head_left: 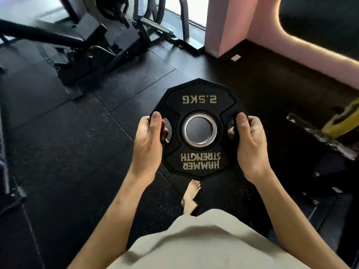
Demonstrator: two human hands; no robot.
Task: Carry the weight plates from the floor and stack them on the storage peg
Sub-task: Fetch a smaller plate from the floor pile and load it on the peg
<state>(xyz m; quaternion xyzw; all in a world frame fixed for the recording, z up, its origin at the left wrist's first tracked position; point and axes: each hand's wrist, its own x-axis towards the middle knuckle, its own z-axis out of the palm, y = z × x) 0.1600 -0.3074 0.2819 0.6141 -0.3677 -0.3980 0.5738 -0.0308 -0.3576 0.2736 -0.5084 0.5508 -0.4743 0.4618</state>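
A black 2.5 kg weight plate (198,105) with a metal-ringed centre hole and "Hammer Strength" lettering is held flat in front of me, above the floor. My left hand (148,141) grips its left edge, fingers through the left grip slot. My right hand (250,140) grips the right edge the same way. The lettering reads upside down from my side. No storage peg is in sight.
Black rubber floor tiles (77,133) spread below. A black machine frame (81,41) stands at the upper left. A pink wall base (242,26) runs at the upper right. Black equipment with a yellow part (342,121) sits at the right. My bare foot (191,195) shows below the plate.
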